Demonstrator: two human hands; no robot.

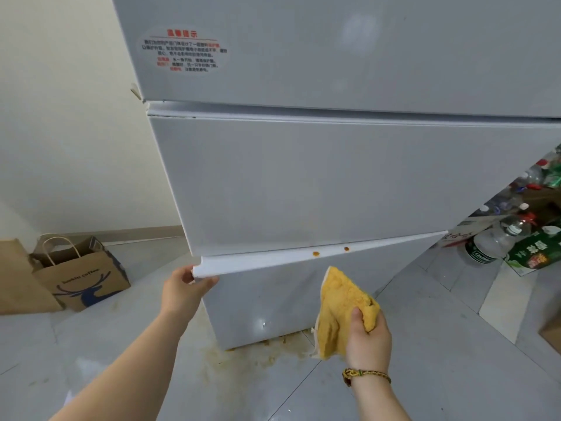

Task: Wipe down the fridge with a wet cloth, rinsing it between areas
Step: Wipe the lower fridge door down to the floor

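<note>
A pale grey fridge point(303, 183) with three stacked doors fills the view. The bottom door point(273, 302) stands slightly ajar, and my left hand point(182, 285) grips its top left corner. Two small orange-brown spots point(315, 253) sit on the white top edge of that door. My right hand point(367, 338) holds a yellow cloth point(340, 305) in front of the bottom door, just below the spots; whether it touches the door I cannot tell. A label with red and black print point(185, 51) is stuck on the top door.
Brownish spill stains point(267, 354) mark the tiled floor under the fridge's base. A brown paper bag point(82, 275) stands by the wall at left. Several plastic bottles point(498, 238) and a green carton point(537, 250) crowd the floor at right.
</note>
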